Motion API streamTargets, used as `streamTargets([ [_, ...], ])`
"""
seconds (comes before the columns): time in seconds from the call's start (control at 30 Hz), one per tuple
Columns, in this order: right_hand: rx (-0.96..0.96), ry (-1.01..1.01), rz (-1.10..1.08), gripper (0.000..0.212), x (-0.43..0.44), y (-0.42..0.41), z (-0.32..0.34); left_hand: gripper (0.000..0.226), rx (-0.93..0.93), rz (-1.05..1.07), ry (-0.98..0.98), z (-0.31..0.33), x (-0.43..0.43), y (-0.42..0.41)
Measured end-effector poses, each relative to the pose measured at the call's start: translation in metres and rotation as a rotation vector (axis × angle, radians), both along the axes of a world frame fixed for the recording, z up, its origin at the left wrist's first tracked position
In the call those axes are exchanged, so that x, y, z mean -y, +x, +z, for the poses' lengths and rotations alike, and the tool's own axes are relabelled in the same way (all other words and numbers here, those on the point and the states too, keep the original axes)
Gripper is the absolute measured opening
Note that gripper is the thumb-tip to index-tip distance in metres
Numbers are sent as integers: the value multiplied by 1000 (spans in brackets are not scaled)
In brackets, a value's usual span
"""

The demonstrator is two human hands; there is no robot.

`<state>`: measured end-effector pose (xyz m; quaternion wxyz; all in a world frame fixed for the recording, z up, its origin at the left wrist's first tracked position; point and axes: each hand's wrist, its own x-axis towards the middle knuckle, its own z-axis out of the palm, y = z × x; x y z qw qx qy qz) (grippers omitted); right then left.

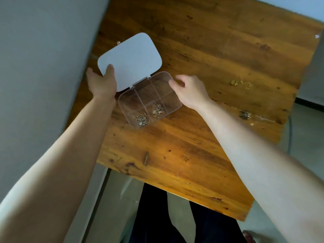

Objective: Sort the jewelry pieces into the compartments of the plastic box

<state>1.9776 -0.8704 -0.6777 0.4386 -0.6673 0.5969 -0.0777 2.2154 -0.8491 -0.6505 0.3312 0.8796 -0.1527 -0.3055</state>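
A clear plastic box [172,110] with several compartments lies open on the wooden table [201,142]. Its white lid [133,57] is swung back to the far left. My left hand [102,84] grips the lid's near edge, thumb on top. My right hand [190,91] rests at the box's far right rim, fingers curled; whether it pinches anything is unclear. Small gold jewelry pieces [142,119] lie in one near compartment and more gold jewelry pieces [157,109] in the one beside it. Loose gold pieces [241,83] lie on the table to the right.
A few more small pieces [245,115] lie near the table's right edge. A grey wall [35,67] runs close along the table's left side. My dark-trousered legs [157,216] show below the table's near edge.
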Motion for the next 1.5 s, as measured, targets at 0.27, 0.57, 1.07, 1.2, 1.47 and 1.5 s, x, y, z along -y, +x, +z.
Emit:
streamTargets([
  [0.27, -81, -66, -18, 36, -15, 2, -13, 18, 7, -137, -278, 27, 8, 20],
  [0.57, 66, 78, -185, 40, -23, 4, 0, 21, 415, -575, -304, 49, -83, 18],
  [1.07, 43, -227, -217, 28, -69, -4, 14, 48, 424, -868, -31, -1, -157, -28],
  [1.2, -9, -292, -179, 27, -76, -3, 6, 62, 434, -994, 104, -2, -159, -38],
  [1.47, 32, -116, -153, 29, -64, -19, 27, 77, 427, -1051, 287, 10, -155, -41],
  [1.5, 30, -116, -138, 31, -62, -21, 35, 78, 418, -1047, 311, 11, -155, -42],
])
